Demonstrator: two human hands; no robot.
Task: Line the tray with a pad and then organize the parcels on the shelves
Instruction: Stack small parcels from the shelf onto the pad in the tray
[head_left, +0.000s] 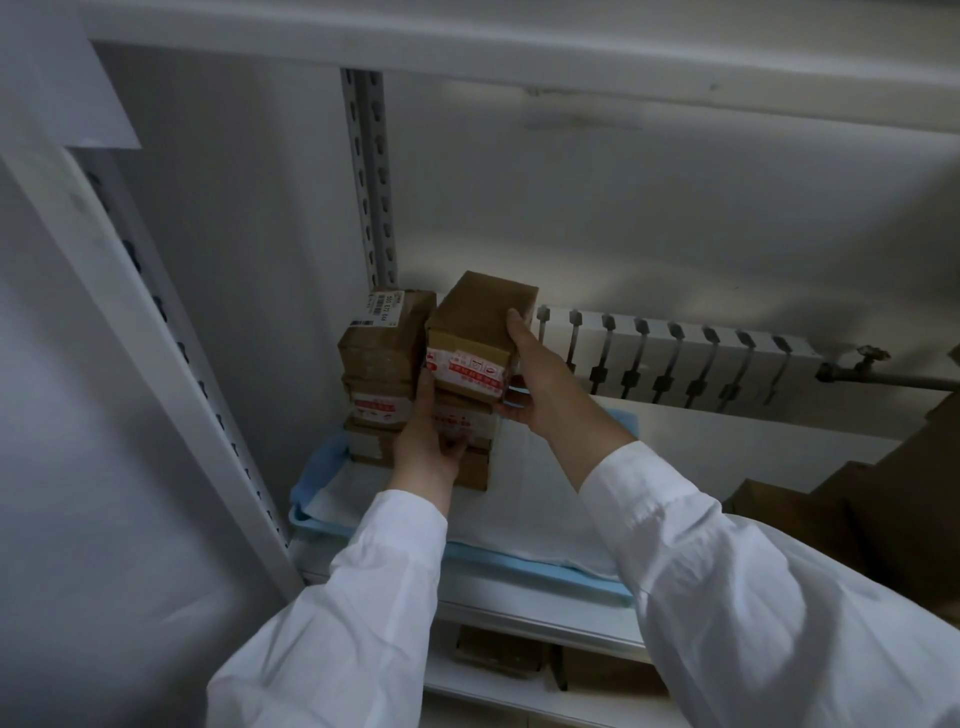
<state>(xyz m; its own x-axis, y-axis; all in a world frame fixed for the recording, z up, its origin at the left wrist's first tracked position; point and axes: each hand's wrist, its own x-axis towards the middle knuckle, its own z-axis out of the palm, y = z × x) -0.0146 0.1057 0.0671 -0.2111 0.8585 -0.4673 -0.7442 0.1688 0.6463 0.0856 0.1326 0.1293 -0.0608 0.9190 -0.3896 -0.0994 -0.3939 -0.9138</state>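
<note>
A dim white metal shelf bay is seen from above. The lining step is judged done, since a white rectangular pad (530, 499) lies in a shallow light-blue plastic tray (311, 519); stacking of parcels is judged to be in hand. At ten o'clock on the tray, a tall stack of brown cardboard parcels (387, 353) stands in the back corner; touching it at three o'clock, a shorter second stack (470, 415) is steadied by the left hand (428, 441), its straight fingers pressed along the stack's left side. Atop that stack, a brown cardboard parcel with red-and-white tape (478, 322) is gripped by the right hand (540, 384), thumb on its right face, fingers curled beneath; whether it rests fully cannot be told. Next, the parcel would need squaring with the stack below before release. At two o'clock of the view, a white ribbed radiator (675, 353) is seen.
</note>
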